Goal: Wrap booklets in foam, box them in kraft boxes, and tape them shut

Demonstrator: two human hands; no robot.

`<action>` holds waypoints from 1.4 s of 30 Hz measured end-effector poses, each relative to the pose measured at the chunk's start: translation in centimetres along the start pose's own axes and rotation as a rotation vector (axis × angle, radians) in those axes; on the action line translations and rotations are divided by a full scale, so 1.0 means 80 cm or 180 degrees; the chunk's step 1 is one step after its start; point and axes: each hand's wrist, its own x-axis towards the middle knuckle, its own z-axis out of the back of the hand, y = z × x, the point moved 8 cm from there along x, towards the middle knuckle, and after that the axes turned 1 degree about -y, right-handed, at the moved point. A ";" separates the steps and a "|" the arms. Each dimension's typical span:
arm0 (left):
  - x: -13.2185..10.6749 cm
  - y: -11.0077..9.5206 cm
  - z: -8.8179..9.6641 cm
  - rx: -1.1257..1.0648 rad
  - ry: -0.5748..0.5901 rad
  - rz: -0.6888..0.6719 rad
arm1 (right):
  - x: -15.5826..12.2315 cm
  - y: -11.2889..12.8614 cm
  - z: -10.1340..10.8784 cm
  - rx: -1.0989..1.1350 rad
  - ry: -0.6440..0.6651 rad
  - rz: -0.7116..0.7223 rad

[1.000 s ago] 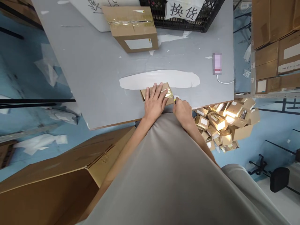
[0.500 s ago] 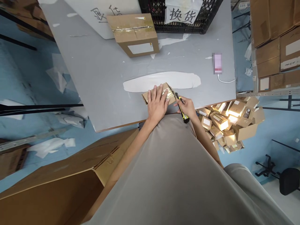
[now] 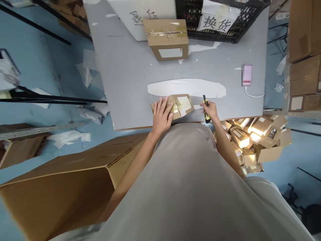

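Note:
A small cardboard box [image 3: 177,112] with shiny tape and a white label lies near the front edge of the grey table [image 3: 125,83]. My left hand [image 3: 161,117] rests on its left part, fingers stretched out flat. To the right of the box, a little apart from it, my right hand [image 3: 210,109] grips a yellow and black utility knife [image 3: 206,112], blade end pointing away from me. Behind the box is a long white patch [image 3: 187,87] on the tabletop.
At the back stand a taped carton [image 3: 167,38], a white container [image 3: 125,13] and a black crate [image 3: 233,35] with a paper sign. A phone [image 3: 247,74] with a cable lies right. Below are a large open carton [image 3: 82,197] and a pile of small boxes [image 3: 260,137].
My right hand has drawn the knife away from the box to the right. A flap with a white label now shows on the box's right side. The view has shifted.

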 end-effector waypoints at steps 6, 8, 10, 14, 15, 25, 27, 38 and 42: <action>-0.052 0.029 0.062 -0.0123 -0.0515 0.0428 | 0.012 0.010 -0.083 0.0555 0.0637 -0.0296; -0.055 0.027 0.068 -0.0269 -0.0639 0.0603 | 0.002 0.023 -0.081 0.0457 0.0599 -0.0197; -0.052 0.028 0.060 -0.0538 -0.0716 0.0775 | -0.007 0.033 -0.063 0.0265 0.0343 -0.0016; -0.034 0.047 0.002 -0.1364 -0.0612 0.0948 | -0.021 0.042 -0.009 -0.0422 -0.0389 0.0268; -0.030 0.054 -0.017 -0.1542 -0.0520 0.0978 | -0.024 0.043 0.001 -0.0634 -0.0488 0.0289; -0.022 0.097 -0.057 -0.1949 -0.0120 0.0955 | -0.067 0.131 -0.037 -0.2883 0.0078 0.1465; -0.021 0.100 -0.057 -0.2011 -0.0088 0.0955 | -0.079 0.147 -0.079 -0.3419 0.0723 0.1786; -0.018 0.101 -0.059 -0.2301 -0.0099 0.0976 | -0.089 0.170 -0.192 -0.4767 0.2164 0.2487; -0.018 0.103 -0.061 -0.2348 -0.0112 0.1008 | -0.084 0.172 -0.192 -0.4686 0.2160 0.2456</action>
